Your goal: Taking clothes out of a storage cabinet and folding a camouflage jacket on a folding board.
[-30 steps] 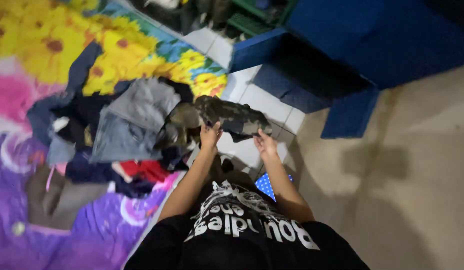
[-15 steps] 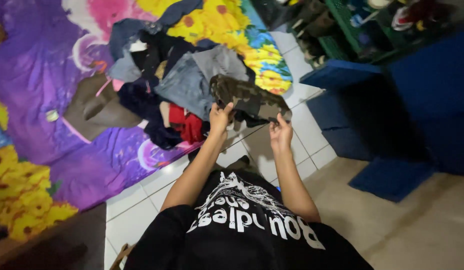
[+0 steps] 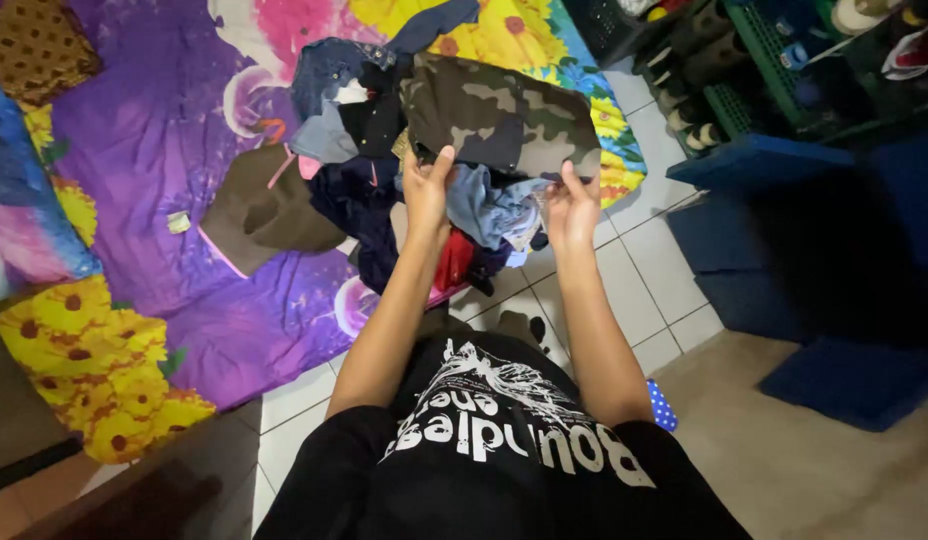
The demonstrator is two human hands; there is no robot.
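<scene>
Fingers of the left hand (image 3: pixel 425 190) and the right hand (image 3: pixel 572 205) pinch the near edge of a camouflage-patterned cloth garment (image 3: pixel 499 115), spread out above a heap of mixed clothes (image 3: pixel 384 180) lying on a purple and yellow flowered bedsheet (image 3: pixel 154 140), beside the white tiled floor (image 3: pixel 654 280).

A home, likely a bedroom; a floral bedsheet (image 3: pixel 164 130) spread low beside the white tiled floor (image 3: pixel 639 275) carries a heap of clothes (image 3: pixel 384 160); a green shoe rack (image 3: pixel 774 70) stands nearby.
</scene>
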